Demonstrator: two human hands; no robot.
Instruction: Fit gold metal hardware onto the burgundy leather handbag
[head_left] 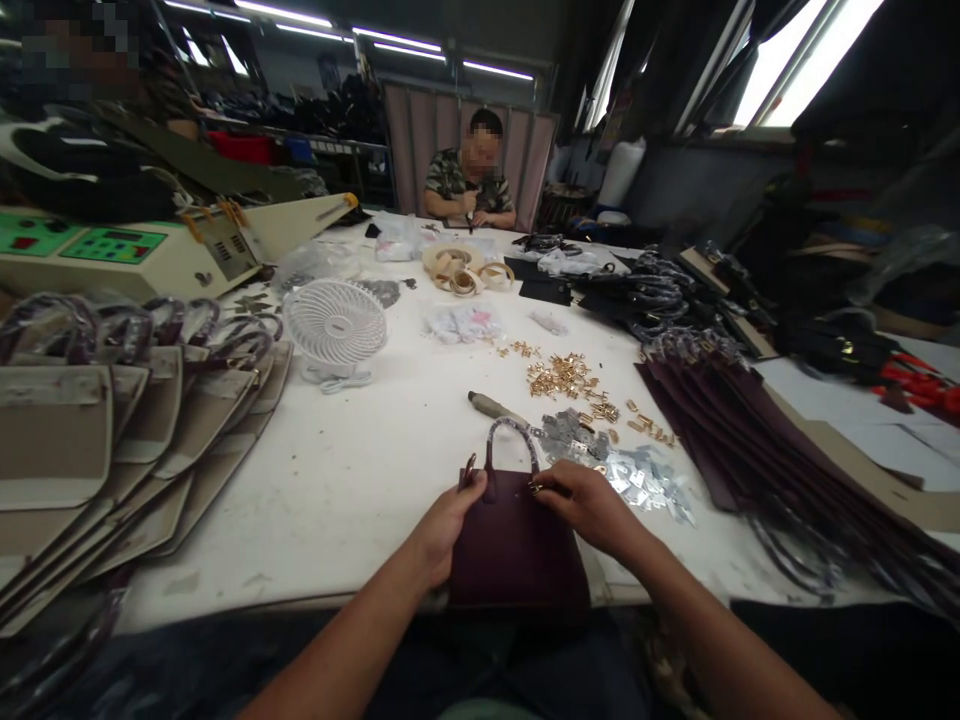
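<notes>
A dark maroon bag panel (514, 550) with a wrapped loop handle (512, 440) lies at the table's near edge. My left hand (446, 520) presses on its upper left corner, fingers curled by a small strap end. My right hand (589, 505) pinches a small gold fitting (537, 488) at the panel's upper right, beside the handle's base. Just beyond lie a pile of silver metal plates (637, 475) and a scatter of gold fittings (562, 375). A tool with a pale handle (491, 405) rests behind the panel.
Beige bag panels (112, 440) are fanned out at left, and maroon panels (735, 430) are stacked at right. A small white fan (334, 325) and a control machine (127, 250) stand at the back left. Another person (471, 180) works at the table's far end.
</notes>
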